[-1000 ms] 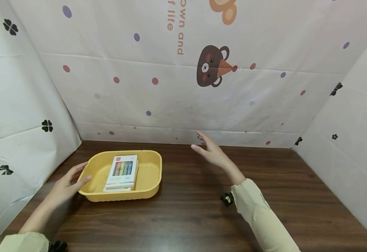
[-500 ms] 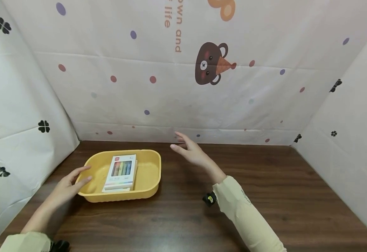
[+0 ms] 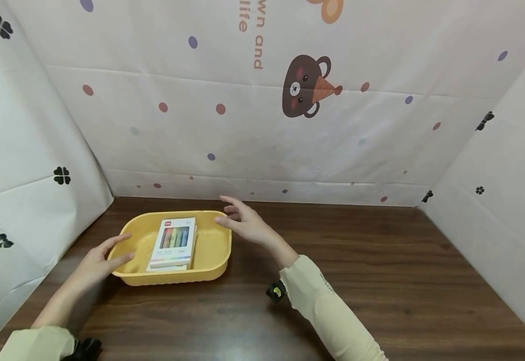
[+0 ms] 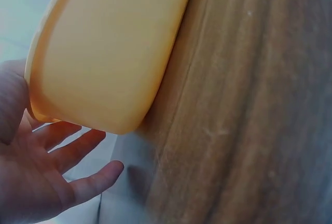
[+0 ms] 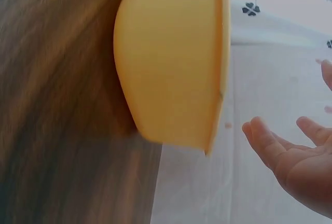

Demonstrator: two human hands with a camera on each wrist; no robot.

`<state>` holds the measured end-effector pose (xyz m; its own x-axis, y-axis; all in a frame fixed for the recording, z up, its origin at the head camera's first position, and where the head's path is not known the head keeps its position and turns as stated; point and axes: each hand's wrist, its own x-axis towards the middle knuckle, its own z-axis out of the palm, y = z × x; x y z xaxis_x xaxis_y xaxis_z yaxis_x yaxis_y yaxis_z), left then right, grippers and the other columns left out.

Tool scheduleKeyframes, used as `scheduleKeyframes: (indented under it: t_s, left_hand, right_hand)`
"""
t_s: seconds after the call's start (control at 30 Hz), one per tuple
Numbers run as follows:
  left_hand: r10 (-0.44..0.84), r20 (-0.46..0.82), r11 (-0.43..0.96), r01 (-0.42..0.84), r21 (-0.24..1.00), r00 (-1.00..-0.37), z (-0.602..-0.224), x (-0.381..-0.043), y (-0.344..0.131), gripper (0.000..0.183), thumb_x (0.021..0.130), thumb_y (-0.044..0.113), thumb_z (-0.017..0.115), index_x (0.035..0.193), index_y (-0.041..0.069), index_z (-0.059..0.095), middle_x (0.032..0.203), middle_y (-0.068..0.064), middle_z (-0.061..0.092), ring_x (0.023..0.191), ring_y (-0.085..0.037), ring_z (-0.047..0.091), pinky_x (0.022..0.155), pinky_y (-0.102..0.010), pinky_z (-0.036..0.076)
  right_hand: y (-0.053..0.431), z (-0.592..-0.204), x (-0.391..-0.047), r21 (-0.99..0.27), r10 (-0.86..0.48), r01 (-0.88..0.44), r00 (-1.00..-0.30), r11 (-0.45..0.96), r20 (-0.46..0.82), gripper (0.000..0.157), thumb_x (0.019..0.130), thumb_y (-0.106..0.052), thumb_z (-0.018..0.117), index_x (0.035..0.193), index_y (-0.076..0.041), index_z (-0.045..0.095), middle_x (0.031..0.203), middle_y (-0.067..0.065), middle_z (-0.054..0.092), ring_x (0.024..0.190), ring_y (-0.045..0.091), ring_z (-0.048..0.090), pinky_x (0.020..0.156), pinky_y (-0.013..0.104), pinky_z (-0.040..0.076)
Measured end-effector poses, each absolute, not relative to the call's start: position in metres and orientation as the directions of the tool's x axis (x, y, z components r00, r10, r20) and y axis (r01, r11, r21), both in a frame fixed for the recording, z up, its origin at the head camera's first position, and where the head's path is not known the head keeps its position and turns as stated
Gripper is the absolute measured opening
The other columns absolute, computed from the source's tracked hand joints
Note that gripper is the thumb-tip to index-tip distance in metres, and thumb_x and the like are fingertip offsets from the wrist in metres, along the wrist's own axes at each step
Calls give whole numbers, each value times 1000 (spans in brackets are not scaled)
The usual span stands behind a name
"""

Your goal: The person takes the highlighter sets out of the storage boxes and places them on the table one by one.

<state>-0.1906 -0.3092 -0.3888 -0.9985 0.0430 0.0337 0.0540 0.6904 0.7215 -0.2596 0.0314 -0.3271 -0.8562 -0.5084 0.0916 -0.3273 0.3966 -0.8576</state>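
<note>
A shallow yellow plastic basket (image 3: 210, 275) stands on the table, left of the middle in the head view. In it lies a white box of coloured sticks (image 3: 172, 245), seen through a window in its front, stacked on another white box (image 3: 172, 268). My left hand (image 3: 92, 265) is at the basket's left end, thumb and index finger reaching over the rim. In the left wrist view its other fingers (image 4: 85, 146) spread loosely outside the wall. My right hand (image 3: 249, 223) hovers by the right rim, fingers extended and holding nothing; the right wrist view shows a gap between them and the basket.
The dark wooden table (image 3: 379, 281) extends right of the basket. A white printed cloth (image 3: 244, 140) with dots and a bear hangs along the back, and cloth walls rise at both sides. Each wrist wears a black device (image 3: 276, 291) beside a pale green sleeve.
My right hand has moved left from beyond the basket to its right rim. The left hand has stayed at the left end, with its fingers shifting slightly inward. The basket and boxes have stayed put.
</note>
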Motion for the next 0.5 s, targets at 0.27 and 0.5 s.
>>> scheduleKeyframes:
  t_s: [0.27,0.5]
  left_hand:
    - [46,18,688,45,725,-999,-387,-192,-309,71,85,35,62,137,-3,32,138,-33,29,125,-49,22,92,-64,22]
    - [40,29,676,49,736,-999,-388,-192,-309,71,84,34,64,136,-4,33,138,-32,30,124,-47,24,92,-62,24]
  right_hand:
    - [4,-336,-255,-863,-548,-312,-835,398,49,63,85,-32,64,140,-23,35,135,16,43,113,25,50,89,35,43]
    - [-12,-347,-255,-874,-595,-294,-804,386,8,65,83,-27,67,139,-17,37,134,18,43,111,28,52,87,32,44]
